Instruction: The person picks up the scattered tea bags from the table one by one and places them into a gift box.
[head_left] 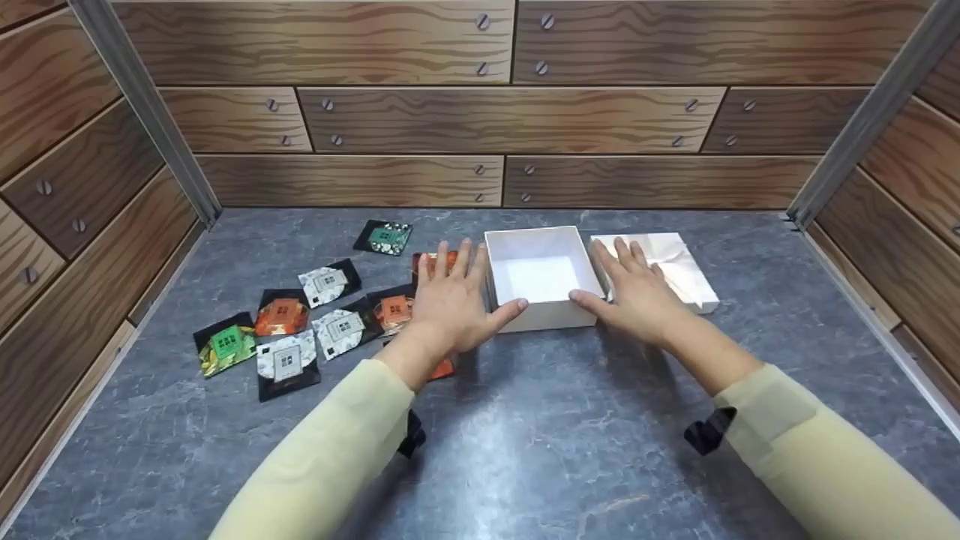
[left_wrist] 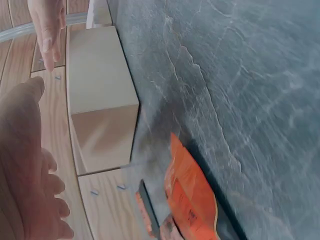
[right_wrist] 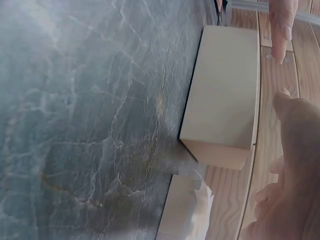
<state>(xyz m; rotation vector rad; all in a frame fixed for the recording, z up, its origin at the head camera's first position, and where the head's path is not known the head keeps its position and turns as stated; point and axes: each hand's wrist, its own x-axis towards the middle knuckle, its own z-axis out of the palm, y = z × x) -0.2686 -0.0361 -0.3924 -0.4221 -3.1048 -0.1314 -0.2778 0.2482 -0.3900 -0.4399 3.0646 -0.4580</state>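
An open-topped white box [head_left: 551, 316] stands between the two hands, its inside bare. My left hand [head_left: 450, 304] hovers at the box's left side, fingers spread and thumb pointing toward its front edge. It overlaps an orange packet [head_left: 442, 260] in the head view. On the other side, my right hand [head_left: 634, 296] hangs palm down with straight fingers, over the near-left part of a white lid [head_left: 686, 277] with a pale ribbon bow. Both wrist views show the hands raised above the height of the box [left_wrist: 100, 75], holding nothing.
Several flat packets lie to the left: a dark green one [head_left: 388, 237] at the back, white ones [head_left: 288, 360], orange ones [head_left: 282, 312] and a bright green one [head_left: 226, 343]. Wood-patterned panels [head_left: 510, 120] wall in the grey table [head_left: 555, 450] at the back and sides.
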